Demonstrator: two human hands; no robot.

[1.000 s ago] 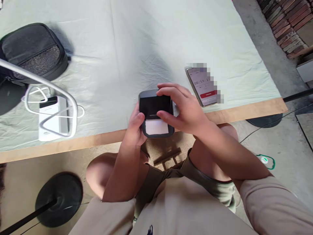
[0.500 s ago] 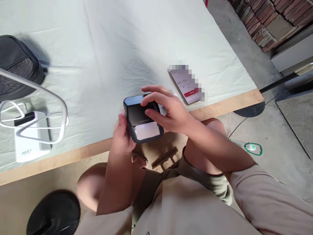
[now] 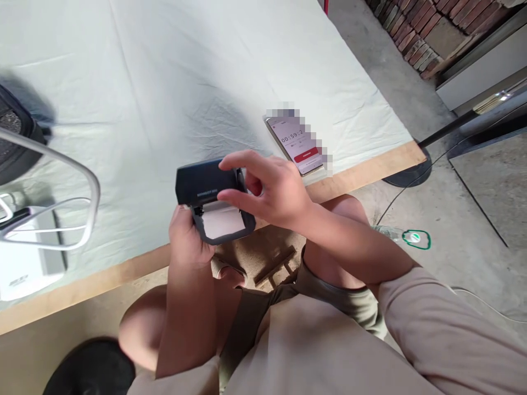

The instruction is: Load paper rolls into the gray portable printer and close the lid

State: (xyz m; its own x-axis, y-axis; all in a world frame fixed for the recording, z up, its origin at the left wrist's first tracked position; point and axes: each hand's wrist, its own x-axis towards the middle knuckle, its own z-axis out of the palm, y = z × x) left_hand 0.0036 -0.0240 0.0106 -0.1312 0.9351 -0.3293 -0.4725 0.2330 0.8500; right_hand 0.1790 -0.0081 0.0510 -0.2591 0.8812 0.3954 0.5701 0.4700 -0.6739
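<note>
Left hand (image 3: 187, 236) holds black device (image 3: 226, 239) over table (image 3: 140, 265) edge; right hand's (image 3: 275, 189) thumb and forefinger span lid (image 3: 197, 178), can't tell if pinching. Likely lid-handling step, calls for steady left grip

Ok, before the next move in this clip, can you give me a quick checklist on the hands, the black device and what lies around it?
1. Device supported: ok. The left hand holds the black device at its lower left.
2. Inside exposed: ok. The lid is tilted up and a white insert shows below it.
3. Insert seated squarely: cannot tell; the lid hides part of it.
4. Right hand gripping the lid: cannot tell. Thumb and index finger are spread over it; contact is unclear.
5. Phone apart from the device: ok. It lies on the table, beyond the right hand.
</note>
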